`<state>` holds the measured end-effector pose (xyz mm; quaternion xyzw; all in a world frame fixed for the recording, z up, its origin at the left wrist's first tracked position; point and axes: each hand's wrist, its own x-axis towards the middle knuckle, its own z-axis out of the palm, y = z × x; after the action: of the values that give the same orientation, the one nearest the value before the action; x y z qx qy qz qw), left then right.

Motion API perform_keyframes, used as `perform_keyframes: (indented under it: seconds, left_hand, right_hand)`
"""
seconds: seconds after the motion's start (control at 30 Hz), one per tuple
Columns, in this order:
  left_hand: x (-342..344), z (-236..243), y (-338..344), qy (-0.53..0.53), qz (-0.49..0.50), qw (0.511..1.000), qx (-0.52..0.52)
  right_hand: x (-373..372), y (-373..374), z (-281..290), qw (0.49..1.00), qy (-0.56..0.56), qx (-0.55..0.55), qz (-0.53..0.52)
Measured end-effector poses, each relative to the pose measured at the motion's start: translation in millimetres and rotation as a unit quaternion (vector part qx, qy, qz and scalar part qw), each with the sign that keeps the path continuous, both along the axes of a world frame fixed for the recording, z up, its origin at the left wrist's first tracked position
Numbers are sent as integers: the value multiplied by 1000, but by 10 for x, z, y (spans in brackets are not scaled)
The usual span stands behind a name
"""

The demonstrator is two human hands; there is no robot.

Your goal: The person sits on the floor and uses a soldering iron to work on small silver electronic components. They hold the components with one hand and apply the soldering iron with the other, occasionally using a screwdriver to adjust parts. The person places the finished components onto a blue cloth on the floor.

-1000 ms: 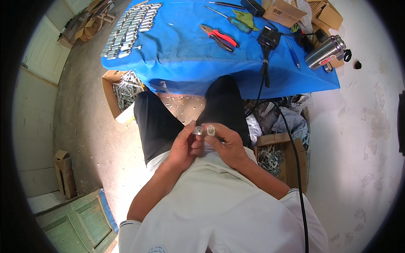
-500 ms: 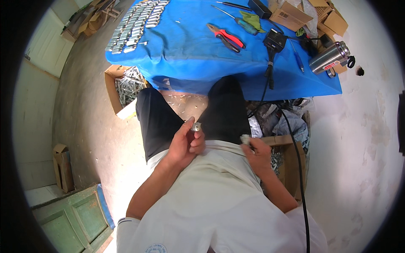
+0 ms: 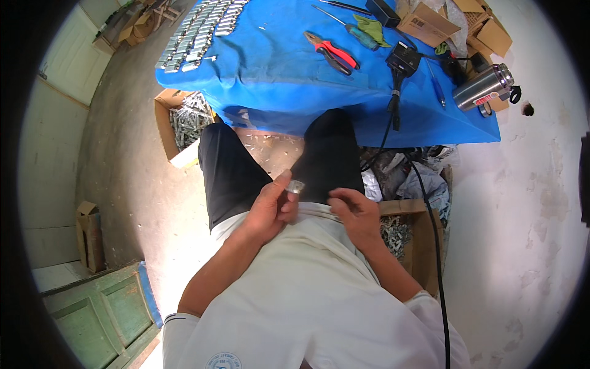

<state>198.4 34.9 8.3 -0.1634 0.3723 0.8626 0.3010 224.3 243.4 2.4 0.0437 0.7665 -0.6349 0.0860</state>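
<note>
A small silver metal piece (image 3: 295,187) is held between the thumb and fingers of my left hand (image 3: 267,208), above my lap. My right hand (image 3: 358,218) is a short way to the right of it, slightly blurred, with loosely curved fingers apart and nothing visible in them. Near that hand, to its right, is a cardboard box (image 3: 424,240) with small metal parts (image 3: 394,237) inside.
A blue-covered table (image 3: 276,74) ahead bears rows of metal pieces (image 3: 200,34), red-handled pliers (image 3: 332,52), screwdrivers (image 3: 362,37), a black device (image 3: 402,59) and a steel flask (image 3: 482,86). A black cable (image 3: 435,246) hangs at right. Another parts box (image 3: 166,129) is under the table.
My right hand parted from my left, moved right and down holding a piece, and has come back leftward and up without a visible piece. My left hand still holds its piece.
</note>
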Motion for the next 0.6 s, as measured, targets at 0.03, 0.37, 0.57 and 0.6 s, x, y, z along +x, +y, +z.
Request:
perform_keyframes:
  seconds: [0.03,0.37,0.57,0.6]
  left_hand:
    - [4,-2,0,-7,4,1000,-26]
    - [18,-58,66,48,-3,991,-123]
    - [0,-157,30,37,-9,994,-105]
    - [-2,-155,33,36,-6,994,-100]
  right_hand:
    - [-80,-110,79,999,-9,-25,30]
    - [-177,-317,129,988,-56,-138,46]
    - [-200,-355,121,990,-60,-118,41]
    - [-207,-359,115,991,-59,-114,46]
